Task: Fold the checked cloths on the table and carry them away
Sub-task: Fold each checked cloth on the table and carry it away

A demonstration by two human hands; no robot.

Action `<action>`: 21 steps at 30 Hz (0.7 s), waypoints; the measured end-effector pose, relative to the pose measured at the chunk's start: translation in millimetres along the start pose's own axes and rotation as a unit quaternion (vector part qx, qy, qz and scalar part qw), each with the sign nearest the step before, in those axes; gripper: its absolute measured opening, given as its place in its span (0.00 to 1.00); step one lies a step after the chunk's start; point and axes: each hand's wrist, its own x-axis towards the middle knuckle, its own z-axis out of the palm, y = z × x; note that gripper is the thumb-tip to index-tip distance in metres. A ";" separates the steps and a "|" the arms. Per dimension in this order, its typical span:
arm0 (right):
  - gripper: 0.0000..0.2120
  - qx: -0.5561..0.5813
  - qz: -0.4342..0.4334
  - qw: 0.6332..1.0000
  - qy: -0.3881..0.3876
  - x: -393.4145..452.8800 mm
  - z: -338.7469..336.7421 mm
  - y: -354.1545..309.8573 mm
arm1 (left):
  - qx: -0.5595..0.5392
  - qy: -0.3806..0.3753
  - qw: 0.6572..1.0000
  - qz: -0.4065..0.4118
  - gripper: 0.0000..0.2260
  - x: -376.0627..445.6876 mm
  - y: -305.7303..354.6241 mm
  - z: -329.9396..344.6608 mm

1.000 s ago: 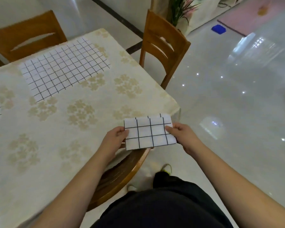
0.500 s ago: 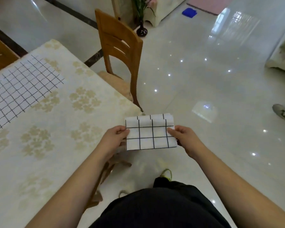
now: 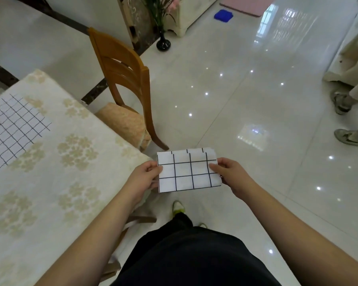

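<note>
- Glossy pale tiled floor (image 3: 246,104) fills most of the view, dotted with reflected ceiling lights.
- At the left, a tabletop covered with a cream cloth printed with beige flowers (image 3: 56,162) is seen, and a white cloth checked with thin dark lines (image 3: 10,129) is spread flat on it near the left edge of the frame.
- A wooden chair with a curved slatted back and a peach padded seat (image 3: 122,83) is placed just beside the tabletop's far corner.
- A folded white cloth with a dark grid, a small rectangle (image 3: 188,171), is held in the air past the tabletop's near corner, above the floor.
- Its left edge is pinched by the left hand (image 3: 145,176), thumb on top and fingers curled beneath.
- Its right edge is gripped the same way by the right hand (image 3: 229,174).
- A black bulbous vase holding green stems (image 3: 163,44) stands on the floor by a pale cabinet.
- Two worn grey shoes (image 3: 347,120) are seen at the right edge.
</note>
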 end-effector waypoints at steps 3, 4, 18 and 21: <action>0.05 -0.005 0.007 1.000 0.008 21.1 -6.6 -13.4 | -0.011 -0.008 1.000 -0.001 0.05 26.2 13.1 4.8; 0.04 -0.008 0.008 1.000 0.011 29.3 -8.4 -18.5 | -0.015 -0.011 1.000 0.000 0.05 35.3 18.2 5.8; 0.05 -0.064 -0.001 0.997 0.051 146.7 -13.4 -117.9 | -0.046 -0.029 0.999 -0.003 0.04 155.6 108.5 4.3; 0.05 -0.071 -0.006 0.997 0.044 166.1 -17.1 -137.0 | -0.047 -0.022 0.999 0.010 0.04 175.8 131.7 7.1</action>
